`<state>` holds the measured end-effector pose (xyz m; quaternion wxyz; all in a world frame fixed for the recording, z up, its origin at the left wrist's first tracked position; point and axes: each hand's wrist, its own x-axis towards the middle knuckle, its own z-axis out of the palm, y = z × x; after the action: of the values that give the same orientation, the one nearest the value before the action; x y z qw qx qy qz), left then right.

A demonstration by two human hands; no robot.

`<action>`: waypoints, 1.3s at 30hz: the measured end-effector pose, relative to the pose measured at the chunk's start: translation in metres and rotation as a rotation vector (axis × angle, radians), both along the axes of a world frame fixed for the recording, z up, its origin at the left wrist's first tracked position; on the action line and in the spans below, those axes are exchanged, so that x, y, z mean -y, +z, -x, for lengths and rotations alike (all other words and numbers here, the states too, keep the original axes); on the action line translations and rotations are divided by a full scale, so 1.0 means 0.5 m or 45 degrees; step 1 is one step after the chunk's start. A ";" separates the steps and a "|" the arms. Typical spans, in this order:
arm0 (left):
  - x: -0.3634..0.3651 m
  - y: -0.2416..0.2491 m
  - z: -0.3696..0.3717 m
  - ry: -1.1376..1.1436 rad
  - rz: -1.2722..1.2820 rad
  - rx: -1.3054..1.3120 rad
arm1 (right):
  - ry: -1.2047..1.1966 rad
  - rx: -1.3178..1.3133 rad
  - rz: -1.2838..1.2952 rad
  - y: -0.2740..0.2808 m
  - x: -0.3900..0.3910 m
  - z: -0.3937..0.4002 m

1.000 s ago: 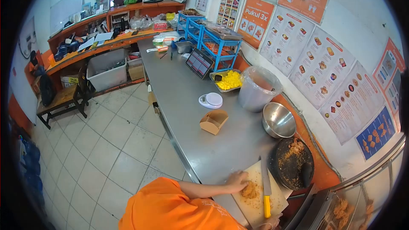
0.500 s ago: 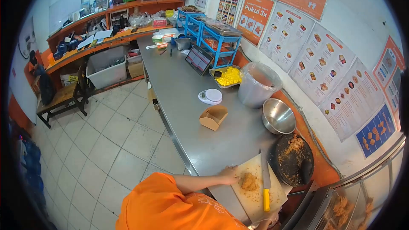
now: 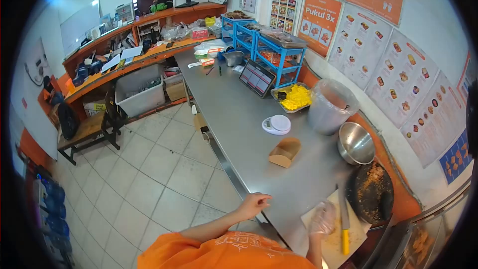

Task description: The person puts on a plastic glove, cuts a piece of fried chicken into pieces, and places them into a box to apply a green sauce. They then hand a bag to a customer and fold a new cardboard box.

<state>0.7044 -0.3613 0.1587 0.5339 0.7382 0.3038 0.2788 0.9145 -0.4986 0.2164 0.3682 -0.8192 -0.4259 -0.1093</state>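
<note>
Head camera: a person in an orange sleeve works at the near end of a long stainless-steel counter (image 3: 249, 114), where a white cutting board (image 3: 348, 234) sits at about five o'clock in the frame. The right hand (image 3: 322, 217), covered by a clear plastic glove, rests on the board's near-left part with its fingers loosely curled over scattered brown crumbs; whether it pinches anything cannot be told. The left hand (image 3: 254, 204), bare, hangs just off the counter's front edge at the board's nine o'clock, fingers relaxed and spread, holding nothing. A knife with a yellow handle (image 3: 344, 224) lies flat on the board just beside the gloved hand, blade pointing to twelve o'clock. A dark stone mortar (image 3: 371, 192) holding more brown crumbs stands at the board's one o'clock, touching or nearly touching it, with a steel mixing bowl (image 3: 356, 143) beyond. A small cardboard food box (image 3: 285, 152) and a white kitchen scale (image 3: 277, 124) sit well apart up the counter. The crumbs look light, dry and loose, likely to scatter under a hard pinch; a cupped scoop of the fingers would suit them better. The knife is best taken by its handle.
</note>
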 end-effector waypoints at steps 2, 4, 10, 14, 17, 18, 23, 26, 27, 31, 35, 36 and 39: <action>-0.044 -0.028 0.105 0.276 -0.035 -0.030 | 0.221 -0.220 -0.093 -0.070 -0.090 0.101; -0.097 -0.095 0.219 0.450 0.025 -0.178 | 0.446 -0.388 -0.070 -0.104 -0.173 0.196; -0.175 -0.256 0.494 0.947 -0.938 -0.586 | 0.761 -0.765 0.083 -0.087 -0.346 0.365; -0.173 -0.247 0.573 1.292 0.472 -0.566 | 0.955 -0.574 0.274 -0.124 -0.424 0.400; -0.171 -0.381 0.655 1.232 0.205 -0.979 | 0.932 -0.730 0.560 -0.066 -0.499 0.458; -0.165 -0.424 0.680 1.260 -0.316 -0.989 | 1.021 -0.688 0.663 -0.024 -0.525 0.474; -0.163 -0.532 0.818 0.842 0.437 -1.459 | 1.125 -0.864 0.425 -0.134 -0.700 0.557; -0.224 -0.490 0.884 0.973 0.748 -1.726 | 1.052 -1.062 0.471 -0.076 -0.805 0.582; -0.261 -0.513 0.925 0.972 0.806 -1.767 | 1.044 -1.071 0.465 -0.086 -0.846 0.587; -0.467 -0.499 1.047 1.270 0.430 -1.487 | 1.108 -0.643 0.233 -0.148 -1.002 0.608; -0.614 -0.454 1.058 1.677 -0.088 -1.042 | 1.462 -1.128 -0.084 -0.139 -1.128 0.691; -0.635 -0.451 1.063 1.695 0.155 -0.973 | 1.511 -0.988 0.020 -0.115 -1.155 0.712; -0.689 -0.378 1.026 1.699 0.675 -0.667 | 1.559 -0.804 0.167 -0.086 -1.213 0.787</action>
<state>0.1912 -0.0166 -0.0301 0.3221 0.2876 0.8588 0.2757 0.5209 0.1078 0.1736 0.4196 -0.4446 -0.6897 0.3880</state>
